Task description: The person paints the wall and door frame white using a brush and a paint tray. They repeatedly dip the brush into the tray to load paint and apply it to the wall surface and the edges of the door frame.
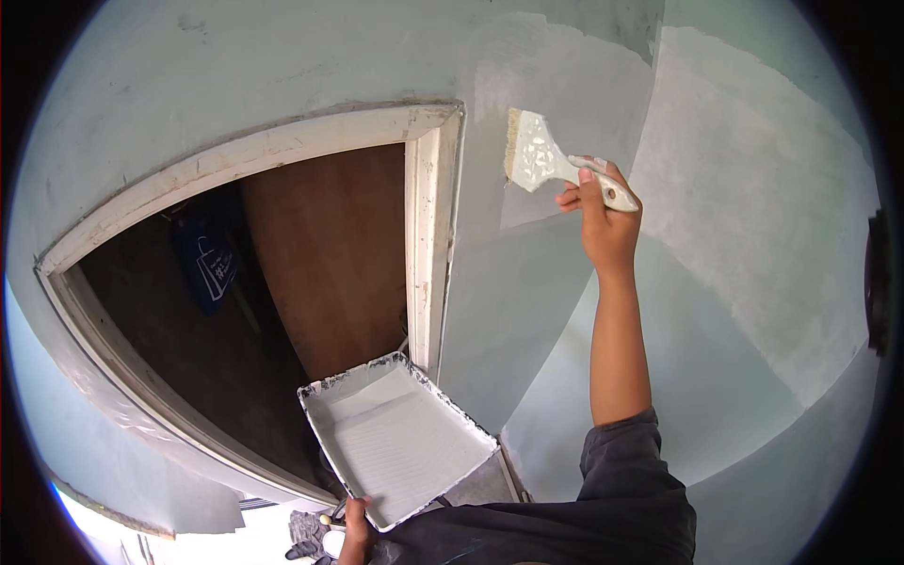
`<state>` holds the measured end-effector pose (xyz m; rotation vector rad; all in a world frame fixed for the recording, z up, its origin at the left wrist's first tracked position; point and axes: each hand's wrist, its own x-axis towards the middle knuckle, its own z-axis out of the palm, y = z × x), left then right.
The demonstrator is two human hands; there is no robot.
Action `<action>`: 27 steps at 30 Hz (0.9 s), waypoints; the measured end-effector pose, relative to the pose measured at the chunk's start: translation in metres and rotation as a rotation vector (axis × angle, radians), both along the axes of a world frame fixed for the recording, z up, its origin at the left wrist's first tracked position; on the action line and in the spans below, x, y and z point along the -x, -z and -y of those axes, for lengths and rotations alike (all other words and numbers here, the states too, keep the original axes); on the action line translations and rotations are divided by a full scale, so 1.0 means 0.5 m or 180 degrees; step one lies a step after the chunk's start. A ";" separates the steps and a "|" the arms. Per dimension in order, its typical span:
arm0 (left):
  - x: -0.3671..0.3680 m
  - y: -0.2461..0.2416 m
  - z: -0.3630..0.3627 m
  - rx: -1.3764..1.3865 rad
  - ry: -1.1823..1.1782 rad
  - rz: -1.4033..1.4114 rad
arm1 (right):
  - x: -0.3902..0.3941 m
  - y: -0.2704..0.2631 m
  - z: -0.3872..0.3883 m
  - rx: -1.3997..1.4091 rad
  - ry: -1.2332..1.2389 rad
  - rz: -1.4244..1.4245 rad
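Note:
In my right hand (611, 219) is a wide flat paintbrush (540, 155), gripped by its pale handle. Its blade and ferrule are spotted with white paint, and the bristles point left against or close to the wall (487, 268); I cannot tell whether they touch. A lighter painted patch (565, 78) surrounds the brush on the wall. My left hand (357, 526) grips the near left edge of a paint tray (399, 438), held tilted at waist height. White paint coats the tray's ribbed slope, and its rim is smeared white over black.
A white door frame (426, 247) stands just left of the brush. Through the doorway are a brown door panel (325, 247) and a hanging blue bag (205, 265) bearing writing. Another light patch (734, 176) covers the wall right of the corner. A dark object (876, 282) sits at the far right.

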<state>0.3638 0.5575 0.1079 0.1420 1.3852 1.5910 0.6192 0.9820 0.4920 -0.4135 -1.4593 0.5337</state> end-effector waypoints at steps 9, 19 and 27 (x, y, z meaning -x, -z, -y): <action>-0.016 -0.039 -0.010 0.0122 -0.0059 -0.0234 | -0.013 0.026 -0.003 0.0064 0.0167 0.0448; -0.021 -0.050 -0.011 0.0123 -0.0084 -0.0225 | -0.032 0.064 -0.027 0.0212 0.0075 0.0708; -0.017 -0.042 -0.010 0.0022 -0.0193 -0.0048 | -0.001 0.087 -0.055 0.0173 -0.0255 0.0337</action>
